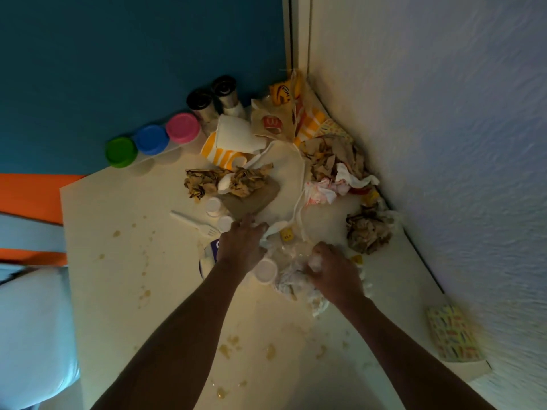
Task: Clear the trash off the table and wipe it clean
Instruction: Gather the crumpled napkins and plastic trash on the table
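Left hand: your left hand (241,244) lies flat, fingers spread, on a brown bag (251,199), gripping nothing.
Right hand: your right hand (334,272) clenches crumpled white wrappers (291,281).
Table: table (118,291) stained.

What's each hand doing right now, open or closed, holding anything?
Left hand: open, fingers spread over the trash, gripping nothing visible.
Right hand: closed, clutching crumpled white paper.
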Demonstrator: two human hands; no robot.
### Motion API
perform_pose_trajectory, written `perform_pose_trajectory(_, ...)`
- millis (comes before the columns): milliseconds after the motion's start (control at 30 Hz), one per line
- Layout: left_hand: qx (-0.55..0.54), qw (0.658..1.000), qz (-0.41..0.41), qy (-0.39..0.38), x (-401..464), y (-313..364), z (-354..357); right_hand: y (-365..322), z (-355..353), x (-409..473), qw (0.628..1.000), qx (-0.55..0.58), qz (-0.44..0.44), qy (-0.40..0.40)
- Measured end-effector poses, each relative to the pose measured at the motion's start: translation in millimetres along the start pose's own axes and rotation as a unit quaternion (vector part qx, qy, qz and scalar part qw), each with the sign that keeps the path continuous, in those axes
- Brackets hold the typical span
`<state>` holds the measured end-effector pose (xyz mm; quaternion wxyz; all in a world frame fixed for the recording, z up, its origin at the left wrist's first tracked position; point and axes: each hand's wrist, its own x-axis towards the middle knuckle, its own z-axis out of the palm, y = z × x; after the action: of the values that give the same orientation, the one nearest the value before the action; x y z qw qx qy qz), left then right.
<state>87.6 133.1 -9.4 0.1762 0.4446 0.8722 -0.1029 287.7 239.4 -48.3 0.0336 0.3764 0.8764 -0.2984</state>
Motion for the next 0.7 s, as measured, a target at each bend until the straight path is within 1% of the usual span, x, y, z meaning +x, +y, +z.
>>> perform_pose_trajectory(67,-0.038,0.998,-0.035,0.033,-7.8,-5.5,-0.1,1.1,-3.0,-0.1,0.998,0.051,0.046,0.011)
perform_pose_trajectory(200,-0.101,0.985,-0.083,0.117,-32.0,-12.1,-1.7,-1.1,-3.4,3.7,0.993,0.074,0.092,0.022)
perform_pose_trajectory(300,-0.107,0.977,-0.084,0.167,-56.6,-3.9,-7.1,-3.6,-6.4,10.7,0.992,0.058,0.112,0.005)
perform_pose_trajectory(367,-0.110,0.975,-0.068,0.183,-75.7,10.0,-10.9,-4.0,-8.6,11.2,0.994,0.045,0.098,0.000)
perform_pose_trajectory(400,-0.119,0.975,-0.056,0.177,-84.6,19.1,-10.2,-3.2,-9.1,10.7,0.995,0.048,0.087,-0.001)
perform_pose_trajectory(500,-0.168,0.984,-0.017,0.057,-104.6,53.2,-0.8,3.4,-13.9,6.4,0.993,0.094,0.064,-0.005)
perform_pose_trajectory(567,-0.141,0.990,-0.001,-0.001,-111.6,71.2,14.3,8.7,-17.3,2.1,0.989,0.137,0.045,0.008)
perform_pose_trajectory(633,-0.109,0.994,-0.004,-0.023,-113.4,83.3,27.6,13.1,-22.3,-3.8,0.984,0.173,0.030,0.034)
perform_pose_trajectory(700,-0.085,0.996,-0.018,-0.035,-110.8,87.9,36.3,16.2,-27.8,-9.6,0.977,0.205,0.032,0.047)
